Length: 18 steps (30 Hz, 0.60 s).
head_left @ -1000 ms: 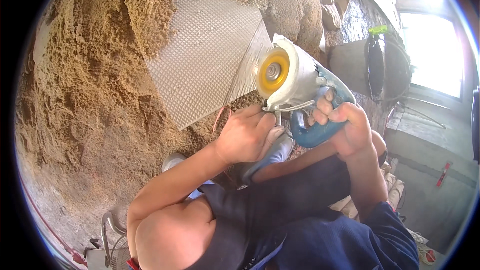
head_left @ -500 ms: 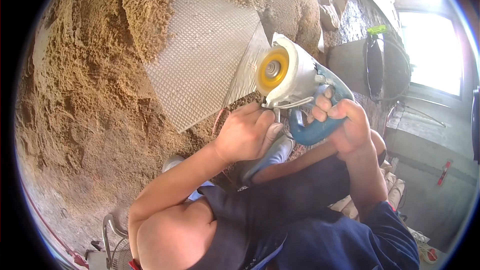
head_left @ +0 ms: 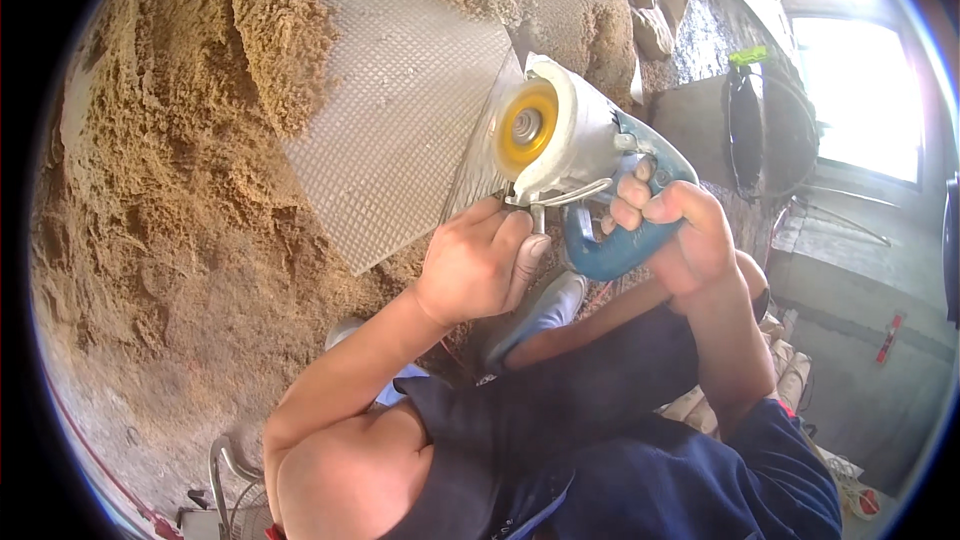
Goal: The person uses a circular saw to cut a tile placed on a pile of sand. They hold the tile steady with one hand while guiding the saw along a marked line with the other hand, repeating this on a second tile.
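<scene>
At the left, brown sand (head_left: 180, 170) is spread in a heap, and a grid-patterned panel (head_left: 400, 110) lies partly covered by it. Next, my left hand (head_left: 480, 262) is curled at a small metal rod (head_left: 539, 219) under the cutter; whether it grips this rod, I cannot tell. The cutter (head_left: 583, 140), with its yellow disc (head_left: 525, 126) facing left, is in front of me. My right hand (head_left: 692, 238) is clamped on its blue handle (head_left: 612, 254). Farther right is a grey bucket (head_left: 692, 130).
</scene>
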Each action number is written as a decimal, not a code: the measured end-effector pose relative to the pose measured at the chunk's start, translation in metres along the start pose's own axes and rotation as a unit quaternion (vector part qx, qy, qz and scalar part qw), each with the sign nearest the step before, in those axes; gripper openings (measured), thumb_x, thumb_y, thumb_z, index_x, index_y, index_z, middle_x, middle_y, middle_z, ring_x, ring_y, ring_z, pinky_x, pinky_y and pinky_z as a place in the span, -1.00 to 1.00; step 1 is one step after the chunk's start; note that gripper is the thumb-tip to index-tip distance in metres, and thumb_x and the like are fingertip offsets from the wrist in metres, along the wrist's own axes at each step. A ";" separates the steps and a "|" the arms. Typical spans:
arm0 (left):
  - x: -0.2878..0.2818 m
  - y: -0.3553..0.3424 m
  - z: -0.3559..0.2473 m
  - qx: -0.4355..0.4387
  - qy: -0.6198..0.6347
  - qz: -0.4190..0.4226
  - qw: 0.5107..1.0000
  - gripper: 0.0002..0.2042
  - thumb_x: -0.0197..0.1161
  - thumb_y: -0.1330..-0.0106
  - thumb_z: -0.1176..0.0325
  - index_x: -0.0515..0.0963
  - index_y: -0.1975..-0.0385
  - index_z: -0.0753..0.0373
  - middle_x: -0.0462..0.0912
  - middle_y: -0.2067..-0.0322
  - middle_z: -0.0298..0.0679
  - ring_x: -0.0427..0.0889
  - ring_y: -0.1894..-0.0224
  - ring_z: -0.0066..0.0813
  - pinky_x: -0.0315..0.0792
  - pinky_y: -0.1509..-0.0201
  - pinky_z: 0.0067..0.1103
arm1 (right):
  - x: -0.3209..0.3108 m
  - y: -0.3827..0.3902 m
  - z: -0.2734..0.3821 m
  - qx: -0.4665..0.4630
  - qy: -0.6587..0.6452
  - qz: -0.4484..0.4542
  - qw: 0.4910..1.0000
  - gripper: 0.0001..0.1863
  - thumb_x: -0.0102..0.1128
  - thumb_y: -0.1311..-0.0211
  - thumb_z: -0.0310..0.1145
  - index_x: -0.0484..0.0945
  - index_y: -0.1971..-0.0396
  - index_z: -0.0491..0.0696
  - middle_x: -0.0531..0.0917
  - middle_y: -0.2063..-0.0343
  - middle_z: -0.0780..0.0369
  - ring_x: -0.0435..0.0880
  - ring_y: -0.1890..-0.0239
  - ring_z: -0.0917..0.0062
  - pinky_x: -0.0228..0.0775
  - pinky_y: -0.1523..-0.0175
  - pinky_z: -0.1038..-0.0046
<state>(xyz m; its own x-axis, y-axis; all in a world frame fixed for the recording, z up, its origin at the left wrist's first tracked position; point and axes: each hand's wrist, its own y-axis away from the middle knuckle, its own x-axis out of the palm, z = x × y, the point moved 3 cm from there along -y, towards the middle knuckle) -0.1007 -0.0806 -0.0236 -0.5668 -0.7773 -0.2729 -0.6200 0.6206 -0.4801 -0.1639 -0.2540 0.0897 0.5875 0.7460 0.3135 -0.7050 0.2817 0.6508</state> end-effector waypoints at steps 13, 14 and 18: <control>-0.002 -0.006 0.001 0.000 -0.009 0.002 1.000 -0.81 0.22 -0.34 0.33 0.45 0.47 0.26 0.47 0.62 -0.17 0.49 0.51 -0.17 0.47 0.39 -0.36 | -0.002 -0.001 0.001 -0.003 -0.030 0.006 1.000 -0.72 -0.09 -0.02 -0.60 0.45 0.23 -0.07 0.42 0.42 0.31 0.42 0.30 0.46 0.36 0.08 0.32; -0.002 -0.006 0.001 0.001 -0.009 0.002 1.000 -0.81 0.22 -0.34 0.33 0.45 0.47 0.26 0.47 0.62 -0.17 0.49 0.51 -0.17 0.47 0.39 -0.36 | 0.003 -0.003 0.003 -0.004 -0.022 0.007 1.000 -0.71 -0.09 -0.03 -0.59 0.45 0.20 -0.08 0.42 0.42 0.32 0.42 0.30 0.47 0.36 0.08 0.32; -0.003 -0.005 0.005 0.007 0.000 0.000 1.000 -0.83 0.20 -0.36 0.35 0.47 0.41 0.29 0.51 0.57 -0.14 0.51 0.50 -0.14 0.46 0.40 -0.33 | 0.004 -0.006 0.002 -0.003 -0.002 0.005 1.000 -0.64 -0.09 -0.02 -0.58 0.46 0.11 -0.12 0.41 0.44 0.32 0.42 0.30 0.48 0.36 0.07 0.33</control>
<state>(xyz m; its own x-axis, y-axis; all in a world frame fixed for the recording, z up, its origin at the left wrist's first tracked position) -0.0928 -0.0816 -0.0246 -0.5667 -0.7775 -0.2727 -0.6128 0.6190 -0.4913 -0.1562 -0.2538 0.0886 0.5820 0.7461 0.3234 -0.7131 0.2771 0.6440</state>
